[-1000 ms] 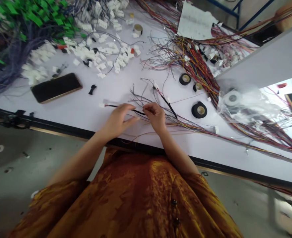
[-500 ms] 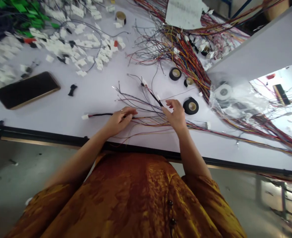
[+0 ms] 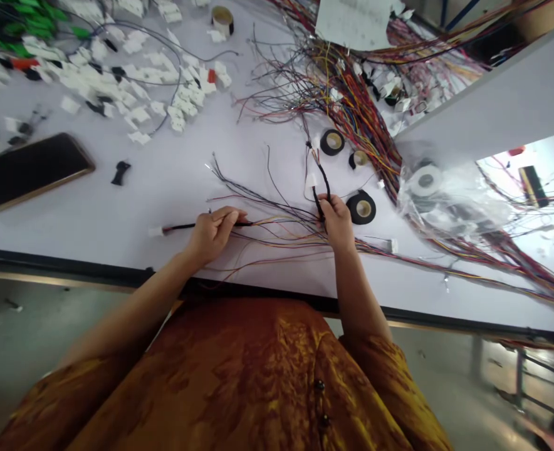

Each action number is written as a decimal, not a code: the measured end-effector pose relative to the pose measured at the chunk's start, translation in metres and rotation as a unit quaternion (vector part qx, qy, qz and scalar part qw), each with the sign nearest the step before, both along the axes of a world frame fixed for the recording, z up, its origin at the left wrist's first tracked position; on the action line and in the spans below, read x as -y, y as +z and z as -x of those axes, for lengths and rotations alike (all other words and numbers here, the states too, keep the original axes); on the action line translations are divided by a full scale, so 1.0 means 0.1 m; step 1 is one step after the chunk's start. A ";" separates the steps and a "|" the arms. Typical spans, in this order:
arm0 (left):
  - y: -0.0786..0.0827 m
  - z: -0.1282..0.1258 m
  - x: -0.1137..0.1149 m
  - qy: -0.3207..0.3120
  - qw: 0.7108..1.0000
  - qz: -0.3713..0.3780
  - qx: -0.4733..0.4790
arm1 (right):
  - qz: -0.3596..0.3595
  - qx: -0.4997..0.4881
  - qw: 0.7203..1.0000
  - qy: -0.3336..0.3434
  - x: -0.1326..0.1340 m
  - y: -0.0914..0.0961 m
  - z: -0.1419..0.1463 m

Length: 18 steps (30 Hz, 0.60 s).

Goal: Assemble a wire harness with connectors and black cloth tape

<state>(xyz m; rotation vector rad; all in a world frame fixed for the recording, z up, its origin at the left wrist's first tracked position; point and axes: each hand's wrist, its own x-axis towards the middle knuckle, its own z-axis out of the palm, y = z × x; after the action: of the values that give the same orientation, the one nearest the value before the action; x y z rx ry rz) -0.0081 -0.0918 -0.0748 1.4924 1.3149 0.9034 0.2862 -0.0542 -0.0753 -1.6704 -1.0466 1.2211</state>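
Observation:
My left hand (image 3: 214, 235) is closed around a black-taped wire branch (image 3: 180, 226), which ends on the left in a white connector (image 3: 155, 232). Thin coloured wires (image 3: 277, 228) run from that branch towards my right hand (image 3: 337, 222). The fingers of my right hand are closed on black-taped wire branches (image 3: 323, 178) that point away from me, one tipped with a white connector (image 3: 311, 181). Loose dark wires (image 3: 239, 188) fan out to the left between the hands. Just right of my right hand lies a roll of black tape (image 3: 362, 208).
Two more tape rolls (image 3: 332, 142) lie beyond, beside a thick wire bundle (image 3: 371, 119). White connectors (image 3: 117, 88) are heaped at the back left, near a phone (image 3: 32, 172) and a small black piece (image 3: 120, 172). A clear plastic bag (image 3: 446, 194) sits right, below a slanting panel (image 3: 493, 88).
My right hand has closed on the taped branches, which now point away from me instead of slanting left. My left hand has shifted slightly left and closed on its branch.

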 end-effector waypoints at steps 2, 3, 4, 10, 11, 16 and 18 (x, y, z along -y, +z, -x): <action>0.04 -0.03 -0.01 0.001 0.999 0.025 0.029 | -0.002 -0.017 1.000 0.008 0.01 0.01 -0.01; 0.07 -0.05 -0.02 -0.001 0.998 0.046 0.053 | -0.008 -0.024 1.000 0.013 0.02 0.01 -0.01; 0.09 -0.07 -0.04 -0.006 0.994 0.074 0.084 | -0.015 -0.032 0.999 0.018 0.02 0.02 -0.01; 0.14 -0.21 -0.33 -0.037 0.906 0.305 0.292 | -0.051 -0.108 0.992 0.026 0.06 0.04 -0.07; 0.13 -0.24 -0.37 -0.040 0.890 0.331 0.310 | -0.056 -0.116 0.991 0.025 0.08 0.04 -0.07; 0.05 -0.34 -0.46 -0.037 0.872 0.333 0.356 | -0.068 -0.118 0.991 0.022 0.14 0.05 -0.09; 0.06 -0.34 -0.43 -0.020 0.897 0.283 0.339 | -0.061 -0.103 0.993 0.019 0.14 0.04 -0.08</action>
<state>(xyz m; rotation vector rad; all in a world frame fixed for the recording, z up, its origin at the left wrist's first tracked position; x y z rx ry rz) 0.0255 -0.0485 -0.0691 0.6500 0.8990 0.8115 0.2938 -0.0685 -0.0716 -1.4042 -1.0073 1.2970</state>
